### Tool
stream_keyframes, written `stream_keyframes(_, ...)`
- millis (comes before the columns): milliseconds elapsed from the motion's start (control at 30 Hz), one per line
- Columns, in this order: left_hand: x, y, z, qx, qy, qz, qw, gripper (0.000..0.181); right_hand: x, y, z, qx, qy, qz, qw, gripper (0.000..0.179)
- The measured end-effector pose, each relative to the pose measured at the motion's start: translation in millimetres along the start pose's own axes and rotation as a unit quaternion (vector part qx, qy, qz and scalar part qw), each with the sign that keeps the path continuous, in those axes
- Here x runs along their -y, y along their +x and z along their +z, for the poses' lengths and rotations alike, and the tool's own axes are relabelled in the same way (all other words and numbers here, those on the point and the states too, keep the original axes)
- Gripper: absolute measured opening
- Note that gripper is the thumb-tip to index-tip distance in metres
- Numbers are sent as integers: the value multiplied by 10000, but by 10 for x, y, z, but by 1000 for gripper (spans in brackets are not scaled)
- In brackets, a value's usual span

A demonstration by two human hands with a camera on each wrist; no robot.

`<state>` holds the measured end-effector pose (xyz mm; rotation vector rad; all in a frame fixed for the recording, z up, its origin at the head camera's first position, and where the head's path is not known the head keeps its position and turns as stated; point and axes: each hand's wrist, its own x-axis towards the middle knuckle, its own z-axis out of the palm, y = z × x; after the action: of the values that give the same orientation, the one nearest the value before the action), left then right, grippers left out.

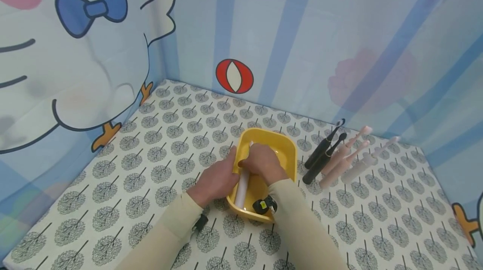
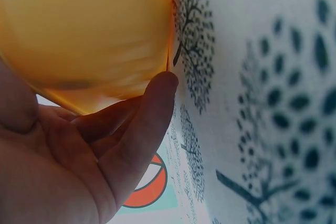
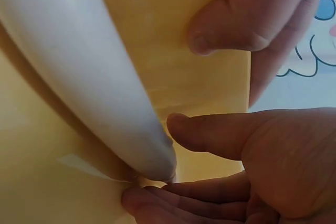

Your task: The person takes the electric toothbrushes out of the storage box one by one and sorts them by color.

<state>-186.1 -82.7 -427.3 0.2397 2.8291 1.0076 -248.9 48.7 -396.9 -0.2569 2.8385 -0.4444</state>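
Observation:
A yellow plastic basin [image 1: 291, 149] stands on the table, and a whitish electric toothbrush [image 1: 241, 193] lies lengthwise along its left inside. My left hand [image 1: 218, 180] grips the basin's left wall, thumb over the rim and fingers against the outside, as the left wrist view shows. Inside the basin, my right hand [image 1: 263, 163] pinches the toothbrush where its handle narrows. In the right wrist view the thumb [image 3: 202, 136] meets one side of the handle end and the fingers curl beneath it. The brush's neck is mostly hidden behind that hand.
Right of the basin lie two black toothbrushes [image 1: 318, 172], two pink toothbrushes [image 1: 335, 173] and a white toothbrush [image 1: 358, 168], side by side. A tree-print cloth [image 1: 154, 154] covers the table. Printed curtains [image 1: 256, 22] close off the back and sides.

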Motion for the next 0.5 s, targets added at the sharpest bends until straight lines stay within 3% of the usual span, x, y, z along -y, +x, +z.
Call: stream_keyframes(500, -24, -14, -19, 61, -11, -77, 10000, 78, -8, 18, 54, 13, -65, 92, 9999, 13)
